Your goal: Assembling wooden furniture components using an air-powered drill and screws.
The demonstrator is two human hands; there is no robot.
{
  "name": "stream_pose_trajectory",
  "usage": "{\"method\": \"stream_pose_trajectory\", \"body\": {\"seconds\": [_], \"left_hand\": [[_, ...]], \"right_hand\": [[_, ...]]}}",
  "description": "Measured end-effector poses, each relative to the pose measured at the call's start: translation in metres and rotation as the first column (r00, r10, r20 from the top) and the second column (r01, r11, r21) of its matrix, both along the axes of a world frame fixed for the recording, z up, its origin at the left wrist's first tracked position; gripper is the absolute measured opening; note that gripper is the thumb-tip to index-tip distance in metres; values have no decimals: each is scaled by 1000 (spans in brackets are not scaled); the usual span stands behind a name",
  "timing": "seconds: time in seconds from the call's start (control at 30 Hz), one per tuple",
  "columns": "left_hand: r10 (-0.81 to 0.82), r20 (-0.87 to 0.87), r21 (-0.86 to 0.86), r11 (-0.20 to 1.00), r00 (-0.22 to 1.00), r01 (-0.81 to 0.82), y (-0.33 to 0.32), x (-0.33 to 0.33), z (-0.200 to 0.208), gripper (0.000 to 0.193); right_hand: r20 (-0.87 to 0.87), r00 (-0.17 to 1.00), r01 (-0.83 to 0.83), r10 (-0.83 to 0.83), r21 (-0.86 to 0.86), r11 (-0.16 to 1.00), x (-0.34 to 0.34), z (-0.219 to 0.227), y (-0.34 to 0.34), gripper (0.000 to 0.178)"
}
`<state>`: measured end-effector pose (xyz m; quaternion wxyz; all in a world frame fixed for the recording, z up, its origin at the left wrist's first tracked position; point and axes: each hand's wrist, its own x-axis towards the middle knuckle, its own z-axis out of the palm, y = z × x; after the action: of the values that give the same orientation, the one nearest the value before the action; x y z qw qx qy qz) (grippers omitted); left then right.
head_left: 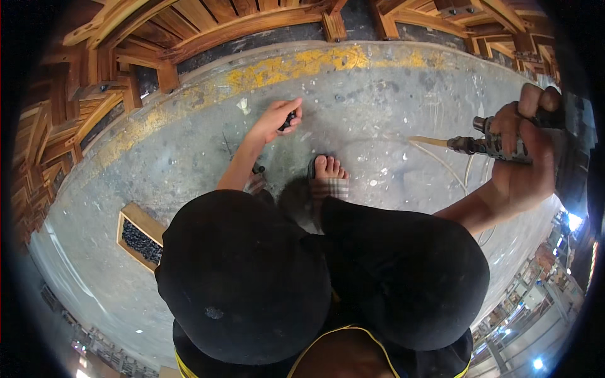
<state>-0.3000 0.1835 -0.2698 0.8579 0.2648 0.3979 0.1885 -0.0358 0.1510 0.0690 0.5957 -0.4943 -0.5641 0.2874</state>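
My left hand (277,120) is out in front, its fingers curled around small black pieces (287,121), partly hidden by the palm and fingers. At the right, my right hand (526,148) grips an air-powered tool (578,123) with a dark body. The tool's far end runs into the dark rim of the picture, so its exact kind cannot be made out. A metal air fitting (463,145) sticks out beside my wrist, joined to a cream hose (428,138). The left hand is well apart from the tool.
Slatted wooden furniture (239,31) curves along the far side and left, beyond a worn yellow floor line (283,68). A wooden box (144,217) of small black pieces (140,243) stands at the left on the concrete floor. The hose loops near my sandalled foot (329,167).
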Motion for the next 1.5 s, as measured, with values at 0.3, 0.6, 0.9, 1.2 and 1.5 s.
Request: {"method": "stream_pose_trajectory", "body": {"seconds": [0.3,0.6,0.9,1.2,1.5], "left_hand": [[115,-775,626,282,622,728,26,86,-2,52],[143,-863,498,72,485,864,33,127,-14,45],[-98,-690,692,201,717,693,51,84,-26,30],[188,479,-63,982,857,-180,-41,-26,-4,21],[523,433,-265,852,734,-452,-96,-89,14,27]], "right_hand": [[-41,981,142,-192,-531,835,-13,-74,-31,27],[348,937,198,24,-587,785,17,-252,-137,18],[457,883,220,101,-595,773,-34,-280,-147,29],[691,642,285,333,-618,733,-42,-289,-133,44],[555,623,213,552,-799,563,-59,-280,-113,51]]}}
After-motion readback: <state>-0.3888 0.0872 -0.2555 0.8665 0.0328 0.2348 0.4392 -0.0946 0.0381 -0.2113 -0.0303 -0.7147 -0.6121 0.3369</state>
